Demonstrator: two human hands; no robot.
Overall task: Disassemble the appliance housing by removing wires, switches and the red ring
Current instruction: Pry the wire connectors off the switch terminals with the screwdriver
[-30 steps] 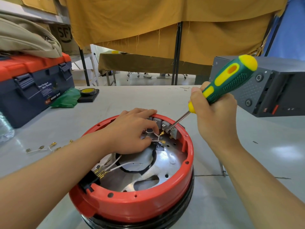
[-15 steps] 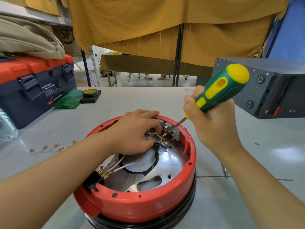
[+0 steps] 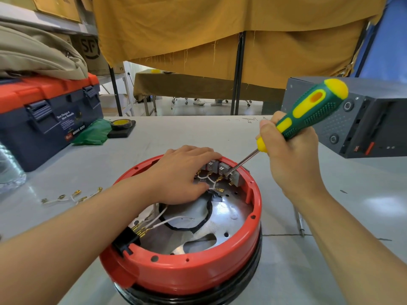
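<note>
Red ring point(image 3: 189, 274): glossy smooth plastic
Inner plate point(image 3: 229, 219): shiny bare metal
Screwdriver point(image 3: 308, 113): dimpled rubbery handle, polished metal shaft
Worktop point(image 3: 198, 133): matt grey, smooth
Curtain point(image 3: 220, 31): ochre cloth

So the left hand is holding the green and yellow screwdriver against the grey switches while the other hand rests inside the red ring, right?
Not quite: the head view shows the right hand gripping the screwdriver, its tip at the grey switches. The left hand is the one resting inside the red ring.
</note>
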